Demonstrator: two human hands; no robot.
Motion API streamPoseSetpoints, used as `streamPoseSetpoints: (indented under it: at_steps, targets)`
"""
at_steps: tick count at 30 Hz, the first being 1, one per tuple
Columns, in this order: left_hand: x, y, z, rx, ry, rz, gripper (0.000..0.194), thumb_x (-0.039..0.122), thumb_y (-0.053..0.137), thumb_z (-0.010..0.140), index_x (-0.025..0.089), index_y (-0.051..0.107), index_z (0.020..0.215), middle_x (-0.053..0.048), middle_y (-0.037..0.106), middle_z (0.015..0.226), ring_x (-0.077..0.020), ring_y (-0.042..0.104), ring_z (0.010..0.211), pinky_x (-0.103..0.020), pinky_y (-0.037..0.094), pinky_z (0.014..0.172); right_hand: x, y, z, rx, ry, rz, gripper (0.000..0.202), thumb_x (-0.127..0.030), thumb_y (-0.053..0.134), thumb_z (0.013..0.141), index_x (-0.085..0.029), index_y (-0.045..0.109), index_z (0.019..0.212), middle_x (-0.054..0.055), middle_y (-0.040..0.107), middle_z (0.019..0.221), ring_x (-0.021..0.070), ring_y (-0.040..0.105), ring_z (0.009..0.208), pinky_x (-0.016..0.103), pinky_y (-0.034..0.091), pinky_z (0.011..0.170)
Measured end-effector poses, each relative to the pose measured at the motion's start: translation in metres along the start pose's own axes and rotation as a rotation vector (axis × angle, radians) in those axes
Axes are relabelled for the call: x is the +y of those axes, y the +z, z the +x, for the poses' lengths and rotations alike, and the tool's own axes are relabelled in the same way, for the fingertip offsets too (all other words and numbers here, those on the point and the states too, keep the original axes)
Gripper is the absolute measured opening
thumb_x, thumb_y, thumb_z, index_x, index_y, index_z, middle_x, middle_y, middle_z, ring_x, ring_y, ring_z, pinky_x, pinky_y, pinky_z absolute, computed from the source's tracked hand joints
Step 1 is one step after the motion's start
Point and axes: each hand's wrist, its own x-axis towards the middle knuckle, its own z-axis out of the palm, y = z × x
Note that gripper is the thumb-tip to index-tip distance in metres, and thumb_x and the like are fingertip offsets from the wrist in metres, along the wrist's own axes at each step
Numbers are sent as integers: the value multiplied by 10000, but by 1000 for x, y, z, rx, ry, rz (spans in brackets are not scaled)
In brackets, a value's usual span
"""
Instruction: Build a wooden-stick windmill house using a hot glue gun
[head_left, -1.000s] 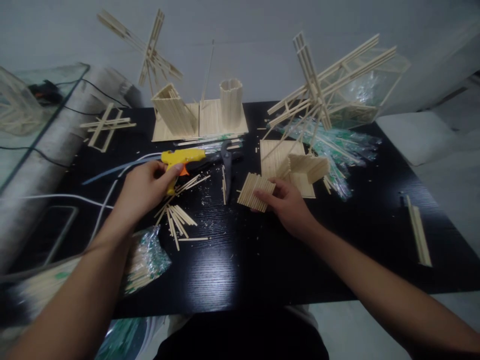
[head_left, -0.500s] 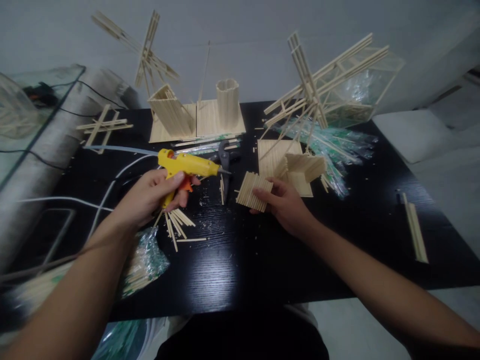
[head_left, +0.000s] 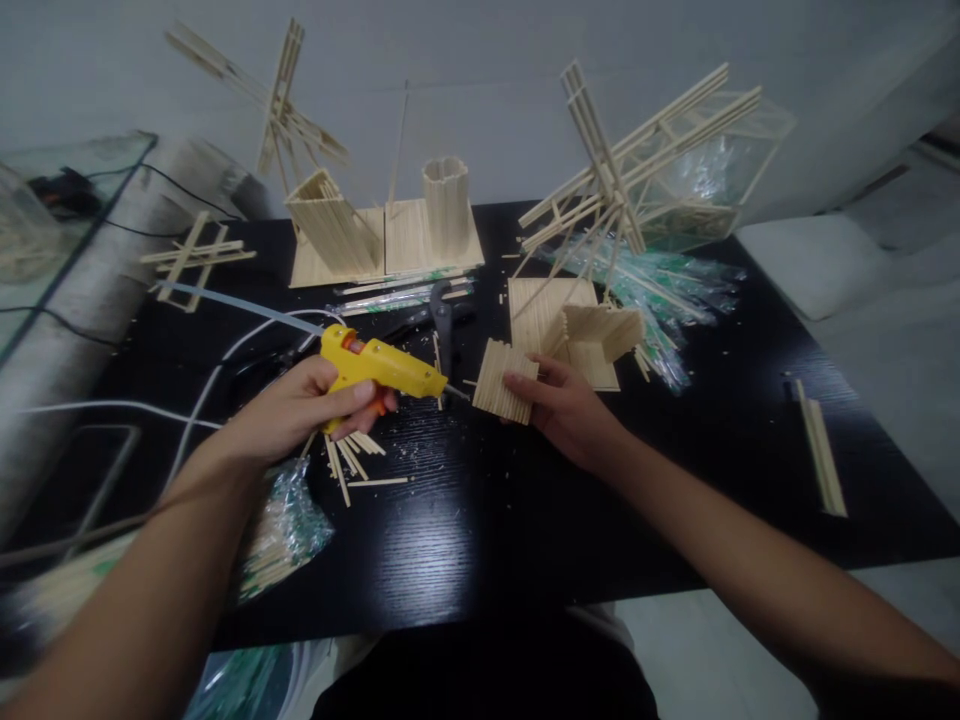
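Note:
My left hand (head_left: 319, 405) is closed round the handle of a yellow glue gun (head_left: 390, 366), with a finger by its orange trigger. The nozzle points right and down, close to the left edge of a small panel of wooden sticks (head_left: 501, 382). Whether the tip touches the panel I cannot tell. My right hand (head_left: 566, 405) grips that panel by its right side, thumb on top and fingers behind. Just beyond the right hand stands a low stick-walled box (head_left: 604, 338) on a square wooden base (head_left: 536, 305).
A black cutter (head_left: 442, 325) lies behind the nozzle. Loose sticks (head_left: 352, 455) and a plastic bag of sticks (head_left: 289, 525) are near my left forearm. Two stick towers (head_left: 334, 225) (head_left: 447, 208) and a windmill-like frame (head_left: 611, 185) stand at the back. A white cable (head_left: 199, 410) crosses the left side.
The glue gun has tilted nozzle-down and moved right and lower, bringing its tip near the panel. My right hand still holds the panel. The whole view has shifted slightly.

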Motion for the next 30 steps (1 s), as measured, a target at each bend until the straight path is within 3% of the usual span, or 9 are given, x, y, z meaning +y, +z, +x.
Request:
streamPoseSetpoints:
  at_steps: [5, 9, 13, 30]
  targets:
    - [-1, -1, -1, 46, -22, -27, 380, 513, 657, 956, 166, 766, 846, 8, 532, 563, -101, 425, 498, -247, 384, 505, 0, 0, 1, -46, -3, 55, 316, -324, 943, 727, -209, 769, 964, 11, 788, 922, 141, 724, 757, 240, 629, 638]
    - [-7, -1, -3, -6, -57, -79, 512, 621, 559, 993, 157, 717, 846, 20, 474, 574, -90, 411, 500, -221, 335, 469, 2, -2, 1, -68, -7, 61, 279, -306, 927, 758, -212, 775, 972, 5, 789, 936, 128, 719, 756, 249, 631, 698]
    - [-12, 0, -3, -23, -92, -64, 569, 672, 518, 997, 154, 696, 845, 20, 481, 590, -87, 389, 512, -210, 313, 456, 2, -2, 0, -74, 8, 51, 271, -306, 917, 771, -214, 778, 984, 19, 791, 944, 142, 723, 773, 241, 621, 638]
    - [-13, 2, -2, -10, -112, -75, 568, 680, 559, 976, 155, 674, 791, 31, 485, 556, -73, 393, 482, -196, 277, 437, 2, -2, 0, -103, 21, 8, 298, -349, 916, 773, -208, 761, 985, 30, 786, 958, 151, 729, 783, 241, 626, 609]
